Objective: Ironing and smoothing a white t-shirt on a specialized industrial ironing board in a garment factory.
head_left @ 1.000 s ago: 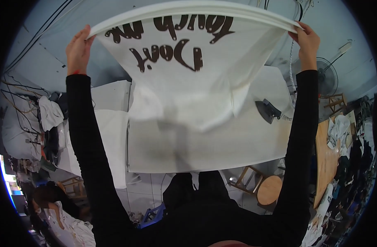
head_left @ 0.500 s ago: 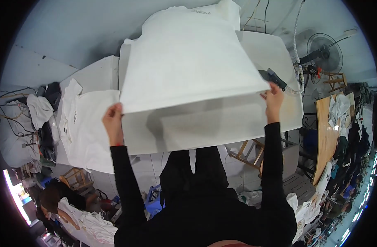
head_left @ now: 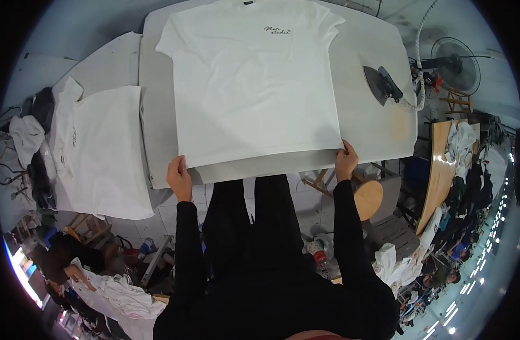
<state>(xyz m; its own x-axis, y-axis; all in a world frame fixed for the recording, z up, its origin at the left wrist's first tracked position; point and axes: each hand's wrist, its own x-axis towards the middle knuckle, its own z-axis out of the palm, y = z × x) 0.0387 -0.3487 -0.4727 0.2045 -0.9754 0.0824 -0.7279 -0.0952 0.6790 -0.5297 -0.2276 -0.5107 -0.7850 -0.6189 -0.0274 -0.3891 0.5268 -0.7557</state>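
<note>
over one table [head_left: 376,133], two hands [head_left: 180,180] [head_left: 346,161] pinch one white shirt [head_left: 254,96].

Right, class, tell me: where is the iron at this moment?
In the head view, the iron lies on the right side of the pale table, to the right of the spread white T-shirt, with the fan farther right.

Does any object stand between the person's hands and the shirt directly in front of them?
Nothing visible does. The left hand and right hand each have a grip on a lower corner of the shirt; the iron lies off to its right, apart.
</note>
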